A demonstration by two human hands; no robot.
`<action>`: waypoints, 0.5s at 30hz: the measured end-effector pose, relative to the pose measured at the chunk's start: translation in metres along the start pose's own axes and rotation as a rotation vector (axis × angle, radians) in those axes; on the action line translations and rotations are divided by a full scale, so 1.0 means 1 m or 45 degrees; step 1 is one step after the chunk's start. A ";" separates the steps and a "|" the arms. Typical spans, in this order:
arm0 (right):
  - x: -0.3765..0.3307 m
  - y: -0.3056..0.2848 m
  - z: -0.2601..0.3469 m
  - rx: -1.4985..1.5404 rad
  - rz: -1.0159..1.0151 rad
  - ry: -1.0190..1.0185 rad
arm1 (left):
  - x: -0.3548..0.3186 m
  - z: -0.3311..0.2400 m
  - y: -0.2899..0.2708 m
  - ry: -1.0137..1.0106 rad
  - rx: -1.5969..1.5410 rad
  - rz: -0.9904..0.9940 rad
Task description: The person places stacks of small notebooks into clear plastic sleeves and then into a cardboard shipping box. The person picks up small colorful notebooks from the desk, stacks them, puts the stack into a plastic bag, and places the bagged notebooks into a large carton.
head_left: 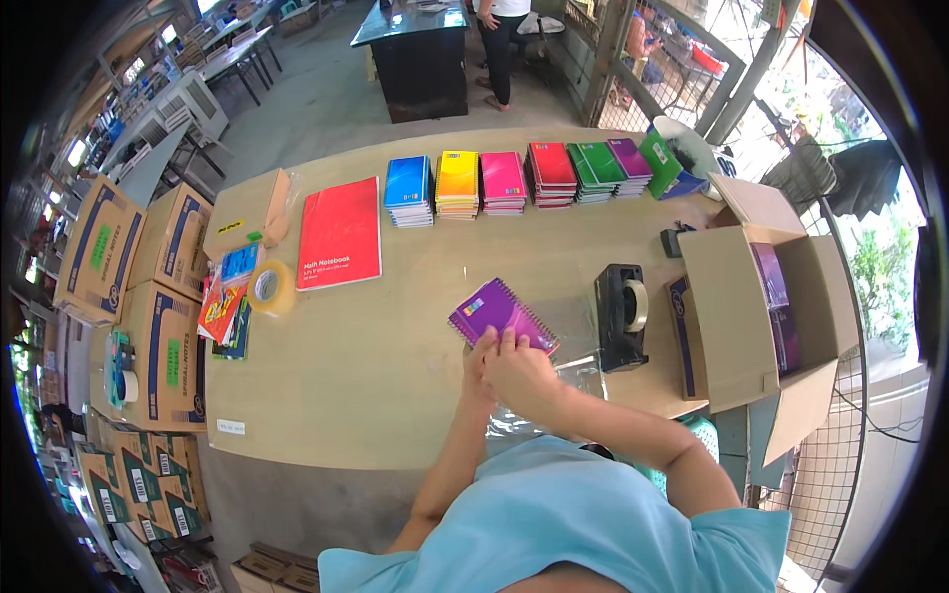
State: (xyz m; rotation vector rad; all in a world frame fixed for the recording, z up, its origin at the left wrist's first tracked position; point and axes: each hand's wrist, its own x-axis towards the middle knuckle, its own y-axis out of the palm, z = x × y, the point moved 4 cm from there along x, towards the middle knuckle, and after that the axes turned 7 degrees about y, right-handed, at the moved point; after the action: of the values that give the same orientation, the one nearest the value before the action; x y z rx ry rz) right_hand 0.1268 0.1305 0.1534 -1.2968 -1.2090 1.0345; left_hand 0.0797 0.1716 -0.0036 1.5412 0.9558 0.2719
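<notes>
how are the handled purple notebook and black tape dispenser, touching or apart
Apart: the head view shows tabletop between the purple notebook and the black tape dispenser.

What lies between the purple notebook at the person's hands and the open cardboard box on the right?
In the head view, a black tape dispenser stands between them, with clear plastic nearer the purple notebook.

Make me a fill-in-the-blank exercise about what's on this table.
The spiral notebook nearest the left hand and right hand has a ____-coloured cover.
Between the blue stack and the pink stack stands the ____ stack.
The large notebook left of the blue stack is coloured ____.
The black tape dispenser stands to the spiral notebook's ____.
Missing words: purple; yellow; red; right.
</notes>
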 end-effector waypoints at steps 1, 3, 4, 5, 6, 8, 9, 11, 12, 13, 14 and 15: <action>-0.013 -0.010 -0.004 0.468 0.141 -0.119 | -0.009 -0.012 0.001 0.129 0.189 0.052; -0.048 -0.015 -0.039 1.132 0.017 0.192 | -0.025 -0.035 0.015 0.374 0.577 0.164; -0.066 -0.009 -0.062 1.703 0.016 0.540 | -0.040 -0.043 0.032 0.543 0.744 0.137; -0.084 -0.003 -0.079 2.257 0.015 0.892 | -0.053 -0.049 0.047 0.541 0.728 0.146; -0.091 -0.001 -0.093 2.247 0.011 0.896 | -0.067 -0.055 0.068 0.628 1.118 0.472; -0.098 0.014 -0.075 3.398 1.225 0.524 | -0.101 -0.059 0.120 0.885 1.939 1.252; -0.104 0.039 -0.073 3.345 1.174 0.727 | -0.114 -0.051 0.141 1.071 2.340 1.719; -0.113 0.049 -0.068 2.855 1.118 0.553 | -0.125 -0.036 0.131 1.032 2.528 1.947; -0.115 0.047 -0.066 3.035 1.112 0.611 | -0.127 -0.030 0.128 1.488 2.546 1.957; -0.118 0.050 -0.065 3.031 1.123 0.604 | -0.132 -0.026 0.124 1.955 2.525 1.934; -0.116 0.053 -0.072 3.035 0.818 0.599 | -0.123 -0.027 0.117 1.689 2.727 1.780; -0.118 0.057 -0.084 3.014 0.505 0.607 | -0.112 -0.025 0.111 1.438 2.898 1.613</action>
State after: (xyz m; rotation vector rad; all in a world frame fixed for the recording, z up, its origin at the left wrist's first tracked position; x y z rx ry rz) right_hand 0.2012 0.0056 0.0978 0.2934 0.8881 1.3056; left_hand 0.0377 0.1211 0.1415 4.3215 0.6053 1.3262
